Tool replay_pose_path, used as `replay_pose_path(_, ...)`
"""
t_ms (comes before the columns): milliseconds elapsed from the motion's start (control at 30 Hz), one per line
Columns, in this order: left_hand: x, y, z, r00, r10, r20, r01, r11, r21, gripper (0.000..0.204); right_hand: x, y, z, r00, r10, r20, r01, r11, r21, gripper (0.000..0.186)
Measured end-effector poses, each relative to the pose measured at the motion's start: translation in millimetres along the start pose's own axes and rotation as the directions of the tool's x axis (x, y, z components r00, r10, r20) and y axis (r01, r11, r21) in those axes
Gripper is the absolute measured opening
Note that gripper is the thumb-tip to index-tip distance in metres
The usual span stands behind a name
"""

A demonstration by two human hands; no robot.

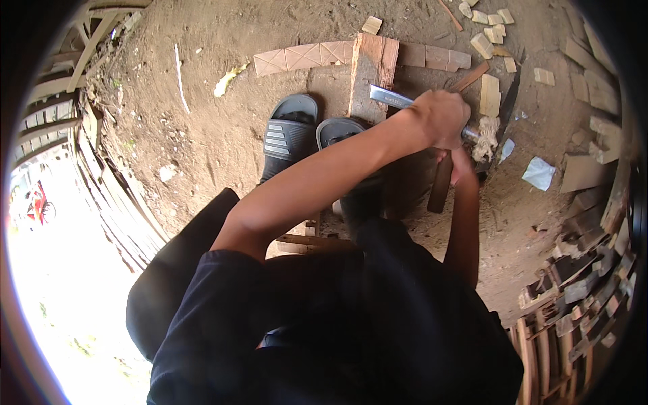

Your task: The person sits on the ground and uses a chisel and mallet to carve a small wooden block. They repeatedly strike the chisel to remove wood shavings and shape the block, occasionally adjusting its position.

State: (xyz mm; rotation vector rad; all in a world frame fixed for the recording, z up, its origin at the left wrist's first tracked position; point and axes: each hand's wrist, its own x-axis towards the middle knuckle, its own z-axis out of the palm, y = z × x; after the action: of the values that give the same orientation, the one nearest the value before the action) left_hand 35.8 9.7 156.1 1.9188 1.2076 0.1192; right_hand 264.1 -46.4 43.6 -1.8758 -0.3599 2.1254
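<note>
My left hand [440,120] is closed around a chisel. Its shiny flat metal blade [391,97] points left, and its frayed, pale butt end [486,140] sticks out to the right of the hand. Just below, my right hand [462,166] is wrapped at the top of a dark brown wooden piece [440,186], which hangs down toward me; its upper part is hidden behind my left hand. Beyond the blade, a thick wooden block [373,67] with a rough reddish edge lies on the ground, across a curved wooden strip [304,57] marked with crossed lines.
My feet in black sandals [291,128] stand near the block. Several small wood offcuts [482,45] are scattered at the far right, with a pale scrap [538,173] below. Stacked wood pieces [574,290] line the right side; wooden slats [111,209] run along the left.
</note>
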Motion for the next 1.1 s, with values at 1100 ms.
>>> replay_pose_path(1100, 36.4, -29.0, 13.5, 0.931, 0.012, -0.366, -0.039, 0.997, -0.067, 0.033, -37.3, 11.2, 28.8, 0.999, 0.044, -0.026, -0.037, 0.975, 0.217, 0.056)
